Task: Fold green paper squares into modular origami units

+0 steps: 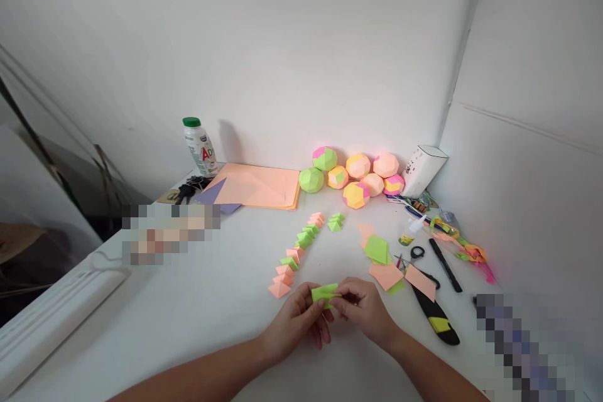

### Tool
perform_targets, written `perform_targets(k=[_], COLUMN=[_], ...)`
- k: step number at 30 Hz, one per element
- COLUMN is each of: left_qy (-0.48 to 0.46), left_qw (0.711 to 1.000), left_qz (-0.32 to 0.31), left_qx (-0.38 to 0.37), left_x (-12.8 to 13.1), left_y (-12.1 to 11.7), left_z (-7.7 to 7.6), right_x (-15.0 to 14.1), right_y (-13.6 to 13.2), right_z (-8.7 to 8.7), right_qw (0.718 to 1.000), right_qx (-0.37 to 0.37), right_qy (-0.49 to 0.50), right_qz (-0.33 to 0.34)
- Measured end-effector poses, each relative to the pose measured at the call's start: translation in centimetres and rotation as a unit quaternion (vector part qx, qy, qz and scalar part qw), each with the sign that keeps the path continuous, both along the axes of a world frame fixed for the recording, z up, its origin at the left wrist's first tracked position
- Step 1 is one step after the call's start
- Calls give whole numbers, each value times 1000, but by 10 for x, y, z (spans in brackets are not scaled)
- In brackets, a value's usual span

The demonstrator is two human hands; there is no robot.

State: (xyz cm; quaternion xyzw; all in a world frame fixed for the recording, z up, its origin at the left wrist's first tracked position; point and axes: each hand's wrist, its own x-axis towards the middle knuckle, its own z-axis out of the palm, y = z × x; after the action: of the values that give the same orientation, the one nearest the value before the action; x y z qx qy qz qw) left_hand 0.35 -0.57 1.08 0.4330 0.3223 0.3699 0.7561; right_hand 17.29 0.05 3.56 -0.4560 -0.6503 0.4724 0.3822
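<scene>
Between my two hands is a small green piece of paper (325,293), partly folded. My left hand (301,314) pinches its left side between thumb and fingers. The right side is gripped by the thumb and fingertips of my right hand (360,304). Ahead of my left hand runs a slanting row of folded peach and green paper pieces (294,254). A few folded green pieces (336,222) stand apart at its far end. To the right of my hands lie flat green paper squares (377,249) and peach paper squares (386,276), overlapping loosely.
Several faceted paper balls (357,195) sit against the back wall. Left of them are large peach sheets (254,185) and a white bottle (200,147). At right lie scissors (417,253), a black utility knife (436,317), a glue bottle (412,230), a black pen (445,265) and paper scraps.
</scene>
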Motion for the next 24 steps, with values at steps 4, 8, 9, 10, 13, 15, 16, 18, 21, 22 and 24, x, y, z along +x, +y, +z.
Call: perform_targets(k=[4,8,9,10,13,15,16,18,21,22,24], left_qy=[-5,-4,-4,-4,-2,2,4,10,15,15,16], left_qw=[1000,999,999,999,998,999,999,999,999,999,999], left_qz=[-18,-43,-43,-46,-50,-47,-45,-40,-39,-39,-37], left_qx=[10,19,19,19,24,22,19,16,14,13,12], left_x=[0,-2,-2,-2,-2,-2,-2,-2,-3,-3,-3], left_y=[1,0,0,0,1,1,1,0,0,-1,-1], left_z=[-6,-8,-8,-8,-7,-7,-7,-6,-4,-4,-4], right_x=[2,2,2,2,0,-1,-1,-1,-1,-1,-1], right_y=[1,2,2,1,0,-1,-1,-1,0,0,-1], right_z=[-1,-2,-2,-3,-4,-4,-4,-5,-6,-7,-9], right_qw=[999,998,998,999,999,1000,1000,999,999,999,999], right_qx=[39,51,47,43,28,20,18,18,19,20,21], right_qy=[-18,-27,-27,-26,-15,-2,3,9,11,12,14], right_qz=[8,17,14,10,-5,-14,-20,-31,-40,-42,-46])
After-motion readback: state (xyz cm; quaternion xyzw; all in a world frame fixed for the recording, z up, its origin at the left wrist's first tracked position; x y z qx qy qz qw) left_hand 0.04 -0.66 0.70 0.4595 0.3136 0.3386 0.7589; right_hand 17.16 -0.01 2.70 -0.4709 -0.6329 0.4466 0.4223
